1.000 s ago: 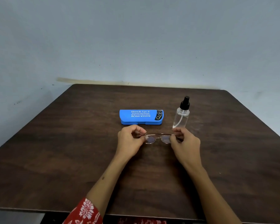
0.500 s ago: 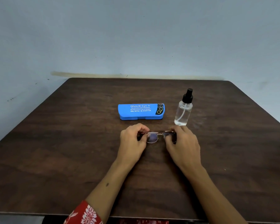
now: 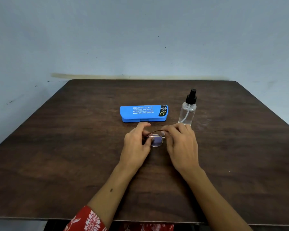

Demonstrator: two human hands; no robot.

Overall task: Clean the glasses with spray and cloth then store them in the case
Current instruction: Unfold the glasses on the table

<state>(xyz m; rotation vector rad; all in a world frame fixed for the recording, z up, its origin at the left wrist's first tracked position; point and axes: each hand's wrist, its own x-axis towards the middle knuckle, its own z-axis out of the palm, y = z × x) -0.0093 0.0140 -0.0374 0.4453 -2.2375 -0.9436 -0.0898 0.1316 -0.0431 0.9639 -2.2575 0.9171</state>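
Thin metal-framed glasses [image 3: 156,140] are held just above the middle of the dark wooden table [image 3: 73,155]. My left hand [image 3: 137,144] pinches the frame at its left side. My right hand [image 3: 180,144] pinches it from the right and covers the right lens, so only one lens shows. A closed blue glasses case [image 3: 143,113] with white print lies just behind my hands. A clear spray bottle [image 3: 188,109] with a black pump stands upright to the right of the case. No cloth is in view.
The table's far edge meets a pale blue wall [image 3: 140,39]. A red patterned sleeve [image 3: 88,220] shows at the near table edge.
My hands have come closer together on the glasses, and the right hand now hides one lens. The camera has tilted down slightly.
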